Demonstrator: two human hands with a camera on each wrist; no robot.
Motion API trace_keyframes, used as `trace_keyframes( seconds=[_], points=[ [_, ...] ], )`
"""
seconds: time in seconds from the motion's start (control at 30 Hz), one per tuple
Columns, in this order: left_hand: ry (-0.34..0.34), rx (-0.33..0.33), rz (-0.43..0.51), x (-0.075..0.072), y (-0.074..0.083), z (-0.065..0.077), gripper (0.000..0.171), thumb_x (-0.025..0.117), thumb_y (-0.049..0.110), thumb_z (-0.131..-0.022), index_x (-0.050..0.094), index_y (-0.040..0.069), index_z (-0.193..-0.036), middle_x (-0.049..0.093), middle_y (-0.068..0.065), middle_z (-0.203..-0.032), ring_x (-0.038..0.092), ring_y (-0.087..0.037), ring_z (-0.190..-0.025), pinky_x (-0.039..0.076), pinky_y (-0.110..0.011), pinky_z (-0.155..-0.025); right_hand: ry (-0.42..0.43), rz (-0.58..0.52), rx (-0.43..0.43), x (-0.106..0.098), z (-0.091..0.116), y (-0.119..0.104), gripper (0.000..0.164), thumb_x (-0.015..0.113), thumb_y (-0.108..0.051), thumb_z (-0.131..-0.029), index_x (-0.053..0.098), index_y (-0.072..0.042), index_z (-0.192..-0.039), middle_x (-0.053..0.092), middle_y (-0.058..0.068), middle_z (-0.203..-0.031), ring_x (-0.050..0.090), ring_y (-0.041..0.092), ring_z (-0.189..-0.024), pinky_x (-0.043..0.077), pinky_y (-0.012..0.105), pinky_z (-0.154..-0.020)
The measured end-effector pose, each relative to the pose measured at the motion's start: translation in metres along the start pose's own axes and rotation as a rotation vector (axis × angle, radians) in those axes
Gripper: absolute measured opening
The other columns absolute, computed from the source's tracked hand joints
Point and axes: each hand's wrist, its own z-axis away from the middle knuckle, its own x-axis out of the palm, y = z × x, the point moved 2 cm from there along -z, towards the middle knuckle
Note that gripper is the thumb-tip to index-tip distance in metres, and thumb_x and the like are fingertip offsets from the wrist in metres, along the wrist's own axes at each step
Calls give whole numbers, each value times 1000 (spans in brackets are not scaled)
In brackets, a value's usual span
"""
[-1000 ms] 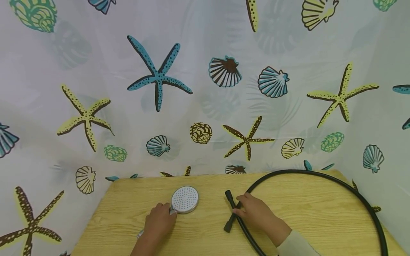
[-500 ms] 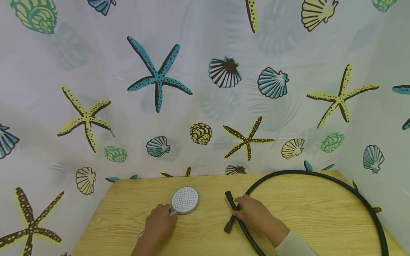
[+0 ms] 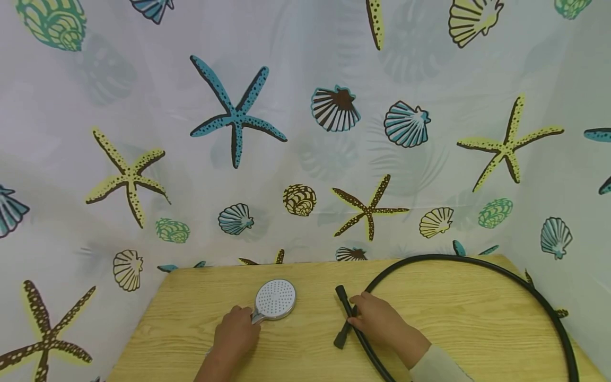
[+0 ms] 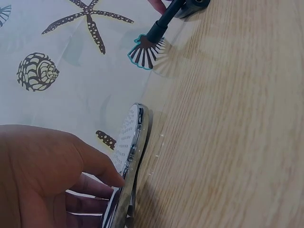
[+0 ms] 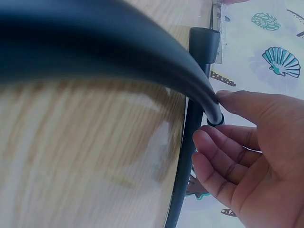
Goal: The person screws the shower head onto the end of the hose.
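Note:
My left hand grips the handle of a chrome shower head, whose round, pale nozzle face points upward. In the left wrist view, the thumb lies along the near edge of the shower head, with fingers curled behind it. My right hand pinches a black shower hose close to where its two ends cross. The right wrist view shows thumb and forefinger at the hose, near one end. One hose connector points away from me; the other connector points toward me.
A light wood-grain table lies under both hands. The hose loops wide across its right half and along the right edge. A white curtain printed with starfish and shells stands behind the table and along both sides.
My left hand has slid slightly back along the handle, away from the shower head's round face. The right hand and hose have barely moved.

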Motion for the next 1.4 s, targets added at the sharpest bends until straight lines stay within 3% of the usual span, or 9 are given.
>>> trace_keyframes(
  seconds=[0.2,0.8,1.17,1.4],
  points=[
    [-13,-28,0,0,-1,1,31,65,15,-92,67,-6,-114,58,-14,-93,53,-23,-76,49,-38,-59,-19,5,-6,2,-3,-1,49,74,-24,-92,60,4,-130,66,2,-91,63,14,-81,57,33,-72],
    [9,7,2,-3,-1,5,22,62,4,-90,69,-4,-110,59,-12,-92,54,-22,-75,50,-36,-59,-38,-16,0,5,-6,0,49,73,-22,-94,58,5,-133,65,-3,-81,56,8,-73,52,30,-66],
    [4,31,54,-4,-2,5,11,61,2,-88,68,-3,-96,57,-10,-86,51,-21,-73,46,-32,-59,-43,-34,17,5,-5,-2,47,72,-20,-94,59,3,-132,66,-3,-82,58,9,-74,52,29,-66],
    [-25,30,59,-4,-1,2,8,64,6,-91,68,-1,-91,58,-8,-80,51,-20,-69,44,-29,-57,-37,-30,11,7,-5,-2,47,72,-18,-94,59,3,-133,70,1,-89,66,15,-87,58,35,-76]
  ],
)
